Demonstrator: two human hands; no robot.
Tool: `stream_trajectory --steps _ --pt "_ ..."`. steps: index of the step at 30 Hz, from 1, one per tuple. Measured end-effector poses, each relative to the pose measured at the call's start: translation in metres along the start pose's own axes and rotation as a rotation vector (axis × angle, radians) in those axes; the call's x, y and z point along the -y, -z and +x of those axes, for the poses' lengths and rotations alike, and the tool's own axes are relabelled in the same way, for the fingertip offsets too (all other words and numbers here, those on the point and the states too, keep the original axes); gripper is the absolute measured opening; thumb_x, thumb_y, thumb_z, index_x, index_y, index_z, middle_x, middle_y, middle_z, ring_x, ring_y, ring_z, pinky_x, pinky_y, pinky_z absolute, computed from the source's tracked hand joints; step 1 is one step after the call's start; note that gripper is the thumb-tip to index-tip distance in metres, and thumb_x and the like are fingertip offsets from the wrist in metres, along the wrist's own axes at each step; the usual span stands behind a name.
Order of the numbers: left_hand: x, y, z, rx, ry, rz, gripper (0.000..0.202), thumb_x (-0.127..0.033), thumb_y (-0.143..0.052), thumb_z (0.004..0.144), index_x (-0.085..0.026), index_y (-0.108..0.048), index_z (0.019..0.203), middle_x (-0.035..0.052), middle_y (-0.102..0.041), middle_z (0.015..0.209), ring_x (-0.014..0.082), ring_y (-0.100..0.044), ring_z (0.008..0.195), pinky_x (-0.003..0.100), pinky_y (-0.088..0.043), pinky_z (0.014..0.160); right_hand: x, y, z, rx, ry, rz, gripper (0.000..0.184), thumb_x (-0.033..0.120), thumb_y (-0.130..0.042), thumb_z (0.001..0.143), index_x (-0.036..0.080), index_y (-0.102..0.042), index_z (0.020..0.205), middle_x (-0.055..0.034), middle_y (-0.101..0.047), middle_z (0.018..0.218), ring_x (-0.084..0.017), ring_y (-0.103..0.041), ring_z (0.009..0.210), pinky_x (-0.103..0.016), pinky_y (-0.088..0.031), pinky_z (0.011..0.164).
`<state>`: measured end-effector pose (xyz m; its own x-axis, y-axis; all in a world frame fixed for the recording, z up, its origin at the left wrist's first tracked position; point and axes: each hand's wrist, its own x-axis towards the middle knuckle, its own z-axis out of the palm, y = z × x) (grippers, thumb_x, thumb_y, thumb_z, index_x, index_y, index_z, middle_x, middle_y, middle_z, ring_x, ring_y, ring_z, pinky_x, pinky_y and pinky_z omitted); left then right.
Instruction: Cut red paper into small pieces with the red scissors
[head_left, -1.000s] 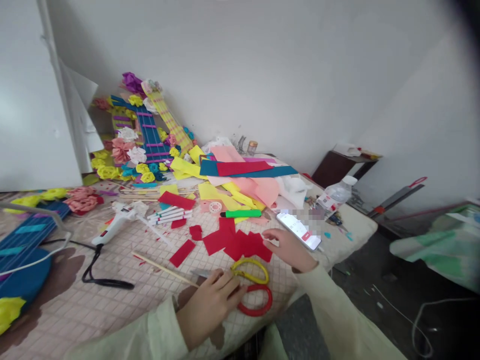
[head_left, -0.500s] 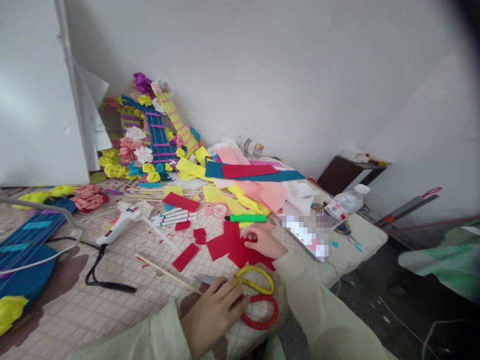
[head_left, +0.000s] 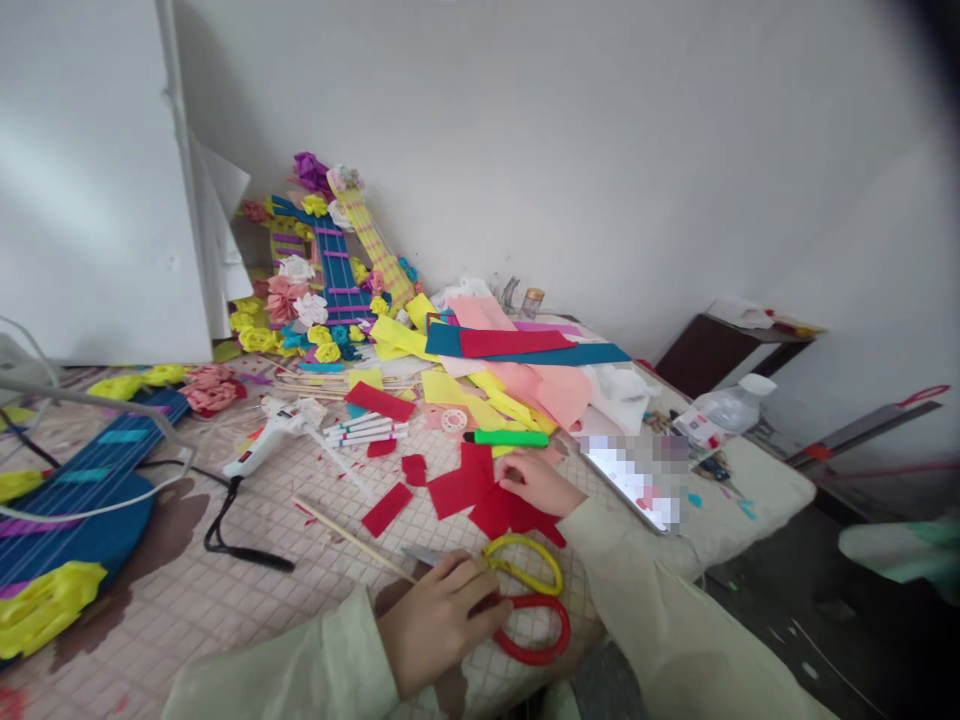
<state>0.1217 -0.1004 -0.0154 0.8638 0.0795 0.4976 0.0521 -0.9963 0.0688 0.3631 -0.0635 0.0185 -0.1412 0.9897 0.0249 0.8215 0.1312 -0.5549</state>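
My left hand [head_left: 442, 620] lies over the middle of a pair of scissors [head_left: 541, 655], its fingers curled round them. The scissors have one red and one yellow handle, and the blade tips show beyond my fingers. A thin wooden stick [head_left: 349, 535] runs up to the same hand; its near end is hidden. My right hand [head_left: 541, 483] is closed, thumb and fingertips pinched at the edge of red crepe paper pieces [head_left: 517, 515]. More red paper pieces [head_left: 388, 510] lie just left of it. A green marker [head_left: 511, 438] is right behind that hand.
A glue gun [head_left: 270, 440] and several white markers [head_left: 367, 430] lie left. Paper strips [head_left: 529, 345] pile up behind, near flower-decorated guitar shapes [head_left: 337, 265]. A phone [head_left: 626, 485] and a plastic bottle [head_left: 727, 410] are on the right. A blue guitar shape [head_left: 82, 530] lies far left.
The whole view has shifted, so things sit further right in the picture. My right hand has drawn its fingers in closer on the red paper. My left hand stays on the scissors.
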Motion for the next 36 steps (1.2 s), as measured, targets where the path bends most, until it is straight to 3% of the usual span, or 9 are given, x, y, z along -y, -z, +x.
stream_trajectory --steps 7,11,15,22,26,29,31,34,36 --pt "0.002 -0.003 -0.003 0.003 -0.003 -0.031 0.023 -0.021 -0.049 0.088 -0.019 -0.055 0.11 0.0048 -0.06 0.101 0.0185 -0.05 0.098 0.036 -0.033 0.095 0.005 0.018 0.019 0.059 0.002 0.191 0.01 0.025 -0.05 0.081 0.017 -0.056 0.082 -0.0037 -0.064 0.081 -0.016 -0.061 0.077 -0.028 -0.046 0.07" --pt "0.003 -0.003 -0.003 -0.006 -0.012 -0.036 0.023 -0.022 -0.049 0.088 -0.018 -0.055 0.11 0.0044 -0.06 0.1 0.0182 -0.049 0.097 0.035 -0.033 0.094 0.013 0.007 0.041 0.171 0.028 0.231 0.002 0.019 -0.057 0.074 0.017 -0.056 0.072 -0.0002 -0.062 0.069 -0.014 -0.059 0.067 -0.025 -0.045 0.064" --pt "0.002 -0.001 -0.001 0.005 0.012 -0.035 0.022 -0.021 -0.05 0.087 -0.018 -0.056 0.109 0.0046 -0.059 0.1 0.0178 -0.049 0.097 0.034 -0.035 0.092 0.015 -0.001 0.055 0.198 0.018 0.247 0.003 0.014 -0.057 0.071 0.016 -0.056 0.07 -0.0003 -0.06 0.065 -0.013 -0.056 0.062 -0.026 -0.044 0.061" --pt "0.002 0.002 -0.001 0.031 0.018 -0.047 0.024 -0.021 -0.05 0.087 -0.019 -0.055 0.11 0.0046 -0.059 0.101 0.0183 -0.049 0.098 0.034 -0.033 0.094 0.018 0.021 0.051 0.311 0.061 0.365 0.016 0.031 -0.056 0.078 0.015 -0.056 0.082 -0.0008 -0.062 0.071 -0.011 -0.059 0.063 -0.023 -0.046 0.059" --pt "0.002 0.001 -0.001 0.054 0.025 -0.058 0.025 -0.021 -0.05 0.087 -0.019 -0.054 0.112 0.0049 -0.059 0.102 0.0192 -0.048 0.1 0.035 -0.033 0.094 0.022 0.013 0.05 0.366 0.039 0.322 0.012 0.028 -0.054 0.079 0.015 -0.055 0.079 0.0011 -0.061 0.061 -0.011 -0.057 0.05 -0.022 -0.044 0.051" --pt "0.002 0.001 -0.001 0.056 0.024 -0.069 0.025 -0.022 -0.049 0.088 -0.019 -0.054 0.112 0.005 -0.059 0.102 0.0192 -0.048 0.099 0.035 -0.033 0.094 0.025 0.001 0.052 0.294 0.027 0.225 0.006 0.021 -0.056 0.076 0.015 -0.057 0.074 0.0007 -0.061 0.06 -0.012 -0.058 0.053 -0.024 -0.045 0.055" --pt "0.002 0.001 0.0 0.058 0.02 -0.062 0.025 -0.022 -0.049 0.088 -0.019 -0.054 0.113 0.0049 -0.059 0.102 0.0189 -0.049 0.099 0.035 -0.033 0.093 0.026 0.0 0.052 0.174 0.018 0.141 0.004 0.019 -0.059 0.074 0.016 -0.059 0.075 -0.0025 -0.065 0.071 -0.014 -0.06 0.066 -0.026 -0.045 0.063" --pt "0.002 0.001 0.0 0.054 0.019 -0.057 0.026 -0.022 -0.05 0.087 -0.019 -0.054 0.113 0.0051 -0.059 0.102 0.0188 -0.049 0.098 0.035 -0.033 0.092 0.021 0.011 0.042 0.019 -0.013 0.034 0.011 0.019 -0.057 0.074 0.015 -0.063 0.084 -0.0066 -0.066 0.088 -0.016 -0.059 0.078 -0.028 -0.043 0.071" --pt "0.003 0.001 0.0 0.048 0.016 -0.06 0.026 -0.023 -0.051 0.087 -0.019 -0.054 0.112 0.0051 -0.059 0.102 0.0186 -0.049 0.098 0.035 -0.033 0.092 0.012 0.023 0.029 0.027 -0.036 -0.01 0.014 0.019 -0.06 0.072 0.015 -0.065 0.085 -0.006 -0.067 0.085 -0.015 -0.058 0.071 -0.028 -0.043 0.066"
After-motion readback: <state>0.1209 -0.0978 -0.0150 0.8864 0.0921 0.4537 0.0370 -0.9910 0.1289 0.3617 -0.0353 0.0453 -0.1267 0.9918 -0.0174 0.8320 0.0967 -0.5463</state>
